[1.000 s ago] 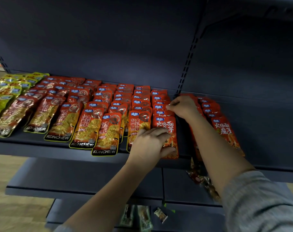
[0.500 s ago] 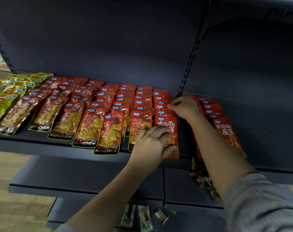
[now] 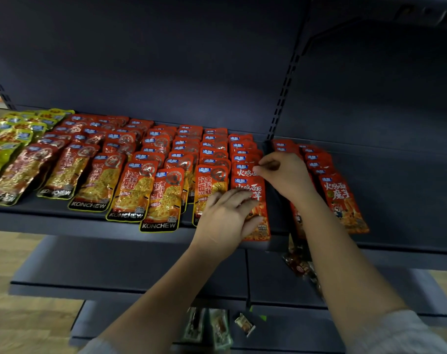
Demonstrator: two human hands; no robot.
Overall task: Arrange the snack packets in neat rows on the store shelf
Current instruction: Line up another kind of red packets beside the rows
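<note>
- Basically little changes over the last second: my left hand (image 3: 226,218) stays flat, fingers straight, pressing the front red packet (image 3: 253,208) of the red row (image 3: 244,159) near the shelf edge.
- My right hand (image 3: 285,175) moves slightly back along that row; fingers are now curled, pinching the top of the second red packet (image 3: 242,171) behind the front one.
- I read this as still squaring one row, not starting a new one; the task is mid-way.
- The store shelf (image 3: 408,200) holds everything: yellow-green packets (image 3: 2,149) far left, several KONCHEW rows (image 3: 130,190) lying overlapped in the middle, red rows at right.
- Two more red rows (image 3: 341,198) lie past the upright on the right section, one partly hidden by my forearm.
- The KONCHEW fronts sit staggered, some tilted, so I judge they need straightening.
- On the lower shelf (image 3: 140,264), a packet (image 3: 300,267) lies under my right arm; on the bottom shelf, loose small packets (image 3: 217,325).
</note>
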